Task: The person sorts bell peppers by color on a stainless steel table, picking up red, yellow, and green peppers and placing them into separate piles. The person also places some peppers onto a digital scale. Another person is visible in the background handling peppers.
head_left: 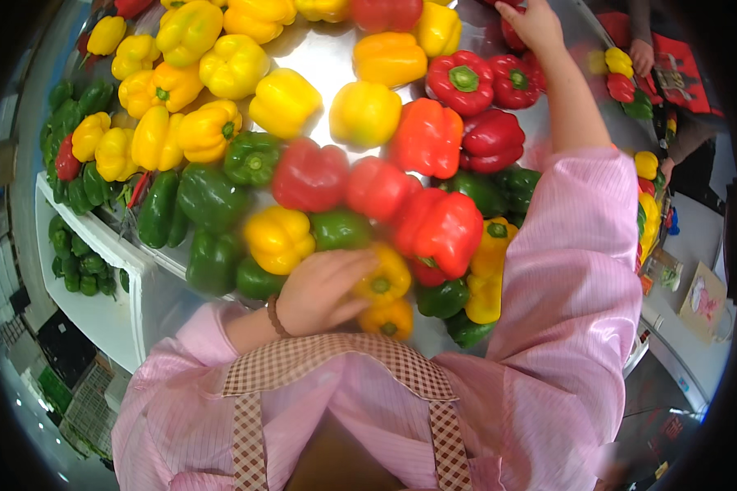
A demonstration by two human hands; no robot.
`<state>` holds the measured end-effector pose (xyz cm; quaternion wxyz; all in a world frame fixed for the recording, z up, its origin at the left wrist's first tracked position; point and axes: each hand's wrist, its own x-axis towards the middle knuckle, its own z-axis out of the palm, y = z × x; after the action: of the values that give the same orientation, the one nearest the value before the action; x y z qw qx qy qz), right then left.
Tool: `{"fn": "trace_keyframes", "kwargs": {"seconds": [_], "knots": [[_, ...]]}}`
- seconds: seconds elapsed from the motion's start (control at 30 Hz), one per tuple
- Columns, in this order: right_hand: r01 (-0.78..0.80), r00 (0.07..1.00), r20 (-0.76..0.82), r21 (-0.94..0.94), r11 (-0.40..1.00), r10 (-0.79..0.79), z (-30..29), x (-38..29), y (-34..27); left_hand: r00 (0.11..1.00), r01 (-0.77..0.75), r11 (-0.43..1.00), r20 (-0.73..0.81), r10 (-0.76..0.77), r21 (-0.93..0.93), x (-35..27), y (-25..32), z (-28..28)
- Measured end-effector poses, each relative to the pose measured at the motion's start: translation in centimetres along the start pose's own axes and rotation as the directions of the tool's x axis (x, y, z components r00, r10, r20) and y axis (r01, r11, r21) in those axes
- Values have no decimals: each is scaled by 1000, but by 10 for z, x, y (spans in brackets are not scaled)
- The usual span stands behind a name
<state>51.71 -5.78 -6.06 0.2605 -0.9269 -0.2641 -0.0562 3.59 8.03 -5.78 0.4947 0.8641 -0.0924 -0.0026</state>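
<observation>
My left hand [328,288], blurred, is low in the view with its fingers against the left side of a yellow bell pepper [382,281]. Whether they grip it cannot be told. Just below lies an orange-yellow pepper [390,319]; another yellow pepper [280,239] is above the hand. My right arm stretches to the top edge, where my right hand [533,26] is among red bell peppers [513,29]; its fingertips are cut off by the frame. Between the hands lie a bright red pepper [445,233], an orange-red pepper [428,138] and green peppers [212,196].
Several yellow peppers [233,66] cover the upper left of the shiny metal surface [310,52]. A white foam box [86,313] at left holds small green peppers [86,264]. At upper right, another person's hand [642,58] is beside more peppers [620,86].
</observation>
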Motion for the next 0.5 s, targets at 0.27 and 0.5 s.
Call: {"fn": "trace_keyframes", "kwargs": {"seconds": [0.27, 0.5], "knots": [[-50, 993, 94, -242, 969, 75, 18, 51, -2, 998, -55, 998, 4, 55, 8, -5, -14, 6], [188, 980, 147, -499, 846, -131, 21, 25, -16, 999, -39, 999, 2, 39, -13, -1, -11, 3]]}}
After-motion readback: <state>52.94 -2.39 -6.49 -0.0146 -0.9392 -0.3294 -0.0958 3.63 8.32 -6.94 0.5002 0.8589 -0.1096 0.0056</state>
